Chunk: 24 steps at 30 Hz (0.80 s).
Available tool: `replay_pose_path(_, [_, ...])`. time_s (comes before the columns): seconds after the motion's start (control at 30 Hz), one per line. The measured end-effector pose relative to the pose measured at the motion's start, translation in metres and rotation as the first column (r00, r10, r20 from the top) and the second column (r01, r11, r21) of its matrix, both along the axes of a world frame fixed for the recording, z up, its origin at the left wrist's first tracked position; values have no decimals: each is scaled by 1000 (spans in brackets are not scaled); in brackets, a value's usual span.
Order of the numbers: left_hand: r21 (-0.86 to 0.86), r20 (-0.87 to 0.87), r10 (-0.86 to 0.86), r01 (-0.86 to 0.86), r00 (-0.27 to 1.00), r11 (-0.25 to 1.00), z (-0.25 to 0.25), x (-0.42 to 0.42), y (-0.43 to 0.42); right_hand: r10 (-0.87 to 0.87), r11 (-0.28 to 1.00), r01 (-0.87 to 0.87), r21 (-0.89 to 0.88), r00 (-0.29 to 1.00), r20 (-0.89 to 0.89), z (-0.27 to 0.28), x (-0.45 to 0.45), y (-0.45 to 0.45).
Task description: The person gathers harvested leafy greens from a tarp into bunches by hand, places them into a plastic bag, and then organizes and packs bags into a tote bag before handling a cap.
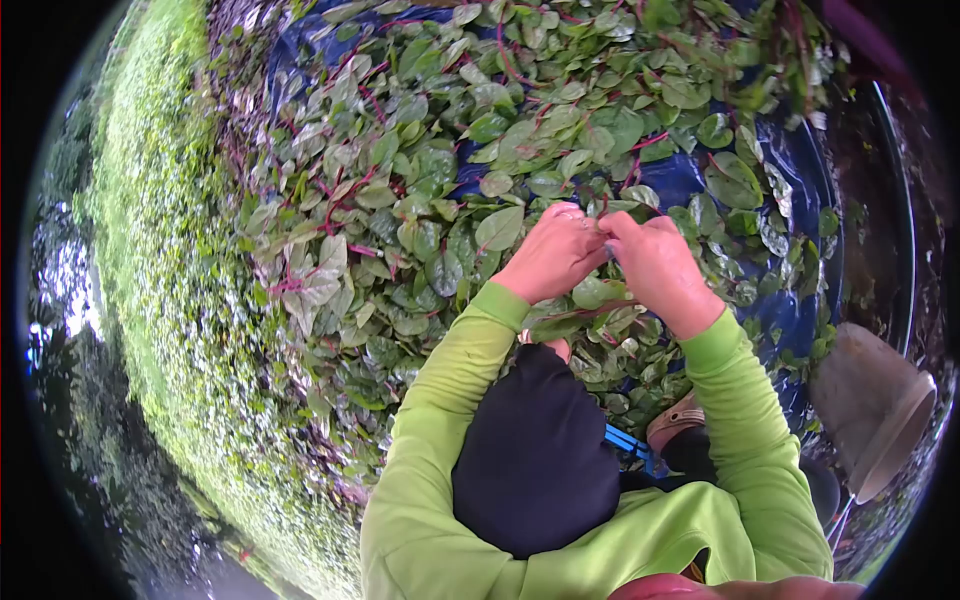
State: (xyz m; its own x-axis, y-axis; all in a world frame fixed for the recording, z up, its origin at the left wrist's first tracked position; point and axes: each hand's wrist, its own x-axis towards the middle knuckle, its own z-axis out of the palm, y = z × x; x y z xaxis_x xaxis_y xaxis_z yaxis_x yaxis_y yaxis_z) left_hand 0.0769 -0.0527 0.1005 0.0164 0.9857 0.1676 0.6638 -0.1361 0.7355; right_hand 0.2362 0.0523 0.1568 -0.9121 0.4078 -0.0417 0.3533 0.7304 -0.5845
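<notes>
My left hand (555, 252) and my right hand (660, 268) meet over a heap of leafy greens (430, 215) with purple-red stems, which looks like Malabar spinach. Both hands are closed, fingertips pinched close together. A thin reddish stem shows between them, and the fingers hide most of it. Just below my hands, a long leaf (560, 325) with a reddish stem lies across the gap between my wrists. Beneath the greens a blue tarp (790, 200) shows in patches.
A greyish bucket (865, 400) lies tilted at the right. My dark-clad knee (540, 450) and a brown shoe (675, 420) are close below the heap. Something blue (630, 440) shows beside my leg. Green growing plants (170, 250) stretch along the left.
</notes>
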Motion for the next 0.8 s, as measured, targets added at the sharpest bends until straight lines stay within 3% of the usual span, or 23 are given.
replay_pose_path(0.07, [-26,31,-17,18,999,1000,0,-1,-1,25,999,-25,49,1000,-3,4,3,1])
replay_pose_path(0.1, [-240,-133,-84,50,988,969,-3,-13,0,4,998,-7,68,999,43,9,5,4])
replay_pose_path(0.17, [-629,-369,-317,17,873,777,-8,-48,-2,-55,993,39,111,988,142,22,14,12])
replay_pose_path(0.2, [-359,-556,-7,-232,831,904,-26,-49,-26,-119,988,103,114,983,143,23,21,19])
replay_pose_path(0.27, [-350,-245,251,-327,936,878,-29,-45,-36,-183,980,186,76,982,-51,11,23,22])
replay_pose_path(0.3, [-336,-71,369,-370,927,866,-31,-43,-40,-214,973,224,57,966,-147,7,22,22])
replay_pose_path(0.33, [-476,350,384,-191,855,859,-7,-38,-26,-259,966,260,-5,960,-106,8,15,14])
replay_pose_path(0.37, [-532,690,404,42,601,846,14,-31,-15,-270,962,272,-7,951,-149,4,6,6])
replay_pose_path(0.43, [-494,864,486,39,128,869,30,5,1,-177,984,171,-46,942,-285,-5,-8,-6])
replay_pose_path(0.5, [-400,858,392,-47,332,915,39,11,8,-217,973,174,-150,909,-355,4,-13,-8])
replay_pose_path(0.57, [-390,801,437,-196,410,899,63,10,15,-168,983,137,-121,938,-305,18,-6,1])
replay_pose_path(0.6, [-325,663,463,-331,589,886,66,6,13,-176,984,173,-44,911,-372,29,-3,9])
replay_pose_path(0.63, [-388,580,479,-294,658,874,77,0,11,-175,977,210,31,879,-444,41,0,17])
replay_pose_path(0.7, [-507,400,472,-239,786,828,109,-6,4,-137,955,226,194,912,-386,66,4,22])
replay_pose_path(0.73, [-511,419,427,-181,802,840,116,-2,2,-101,955,192,226,927,-360,70,6,22])
replay_pose_path(0.8, [-646,510,337,94,792,758,122,2,-6,-74,976,119,180,969,-234,68,17,8])
